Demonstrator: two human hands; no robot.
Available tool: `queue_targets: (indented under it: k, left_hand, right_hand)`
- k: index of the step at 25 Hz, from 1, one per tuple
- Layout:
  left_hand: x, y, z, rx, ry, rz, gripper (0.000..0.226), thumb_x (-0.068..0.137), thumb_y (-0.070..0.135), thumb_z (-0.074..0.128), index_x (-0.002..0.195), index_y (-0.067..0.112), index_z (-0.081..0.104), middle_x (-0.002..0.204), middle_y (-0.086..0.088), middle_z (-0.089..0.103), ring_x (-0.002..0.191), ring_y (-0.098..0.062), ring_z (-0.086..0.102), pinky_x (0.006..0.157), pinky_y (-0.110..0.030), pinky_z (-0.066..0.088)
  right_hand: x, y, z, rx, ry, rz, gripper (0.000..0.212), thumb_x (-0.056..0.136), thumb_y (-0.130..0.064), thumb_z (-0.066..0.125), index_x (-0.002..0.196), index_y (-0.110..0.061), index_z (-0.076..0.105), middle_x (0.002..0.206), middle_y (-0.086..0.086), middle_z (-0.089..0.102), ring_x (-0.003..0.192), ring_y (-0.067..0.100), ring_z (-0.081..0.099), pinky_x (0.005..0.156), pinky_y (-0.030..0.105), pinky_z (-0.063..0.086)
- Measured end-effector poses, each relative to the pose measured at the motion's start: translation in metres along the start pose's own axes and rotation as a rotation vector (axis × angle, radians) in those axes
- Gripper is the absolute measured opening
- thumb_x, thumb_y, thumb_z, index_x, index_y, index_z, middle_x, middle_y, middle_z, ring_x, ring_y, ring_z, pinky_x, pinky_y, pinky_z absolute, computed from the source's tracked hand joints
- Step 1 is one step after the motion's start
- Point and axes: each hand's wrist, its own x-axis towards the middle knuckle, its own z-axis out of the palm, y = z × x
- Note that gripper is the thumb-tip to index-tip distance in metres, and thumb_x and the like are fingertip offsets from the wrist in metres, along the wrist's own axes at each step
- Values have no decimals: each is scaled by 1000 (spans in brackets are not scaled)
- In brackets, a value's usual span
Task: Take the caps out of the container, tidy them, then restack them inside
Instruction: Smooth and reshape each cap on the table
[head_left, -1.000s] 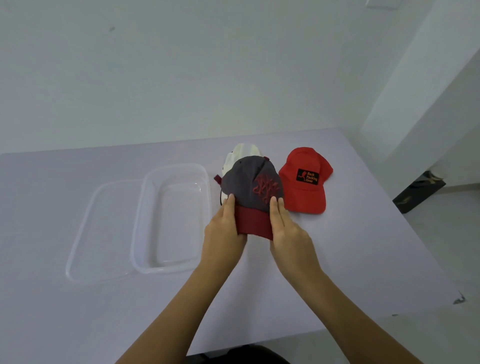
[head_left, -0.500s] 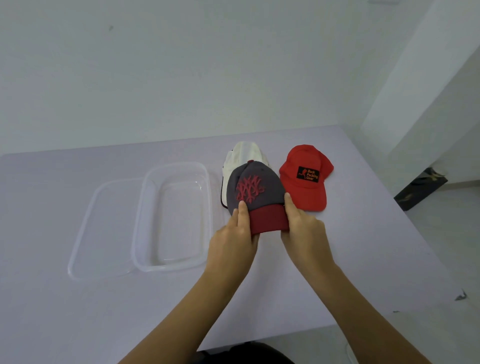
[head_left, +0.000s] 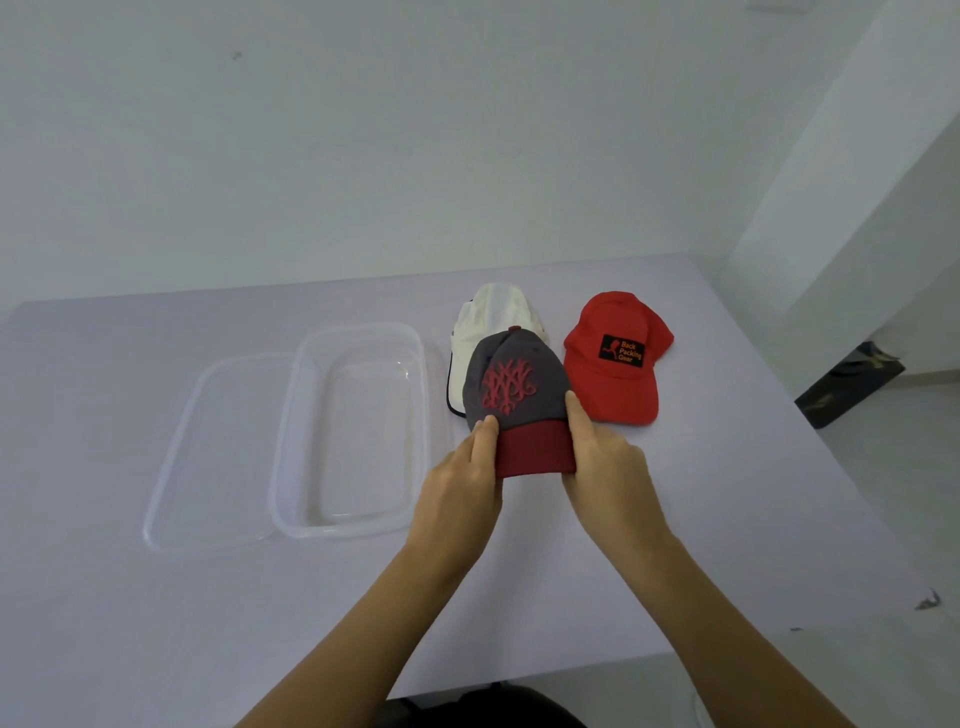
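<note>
Grey cap (head_left: 519, 384) with its dark red brim lies partly over the white cap (head_left: 493, 322) on the desk (head_left: 156, 597); the left hand (head_left: 460, 480) and right hand (head_left: 605, 457) pinch the brim's two sides. Its long axis points away from the person; the empty container (head_left: 291, 467) lies left, nearer the left hand.

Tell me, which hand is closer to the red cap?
Right. The right hand sits just below the red cap; the left hand is across the grey cap both hold.

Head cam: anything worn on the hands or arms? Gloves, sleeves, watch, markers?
Nothing worn. The left hand and right hand are bare: no gloves, rings or tags visible. Both forearms are uncovered down to the bottom frame edge, with no sleeves, watch, bands or cables in view.
</note>
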Motion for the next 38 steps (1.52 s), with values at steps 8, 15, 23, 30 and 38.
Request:
queue_targets:
  k: [8, 15, 23, 30, 38]
  left_hand:
    - [14, -23, -15, -124, 222, 310, 15, 90, 5, 45, 103, 4, 52, 87, -15, 75, 68, -25, 72, 58, -26, 55]
    - [-5, -48, -13, -133, -34, 381, 33, 97, 35, 41, 116, 11, 51, 109, -8, 71, 96, -18, 69, 75, -27, 57]
    - [56, -40, -28, -769, -242, -663, 59, 94, 54, 34, 146, 26, 29, 146, 18, 32, 135, -1, 29, 112, -23, 23]
    - [85, -45, -26, -1105, -342, -786, 36, 94, 43, 47, 96, 16, 71, 95, -6, 74, 89, -17, 69, 78, -27, 53]
    - [84, -38, -15, -1114, -285, -789, 30, 93, 35, 53, 89, 12, 72, 87, -9, 74, 80, -17, 69, 73, -29, 55]
  right_hand:
    - [1, 5, 2, 30, 32, -41, 67, 56, 15, 73, 121, 12, 54, 53, 18, 60, 38, 31, 54, 38, 32, 43]
    - [-12, 14, 14, 45, -9, -102, 76, 56, 12, 75, 127, 9, 49, 57, 17, 62, 40, 30, 56, 37, 34, 45]
    - [-20, 16, 13, 57, 139, -254, 59, 82, -7, 50, 139, -5, 31, 94, 18, 68, 72, 30, 67, 56, 37, 59]
    - [-30, 17, 24, 43, 42, -216, 90, 74, 4, 67, 146, -19, 19, 111, 13, 64, 90, 27, 65, 66, 36, 60]
    - [15, 33, -6, 570, -80, 224, 52, 94, -35, 44, 143, -21, 32, 139, -16, 36, 131, 0, 31, 105, 19, 25]
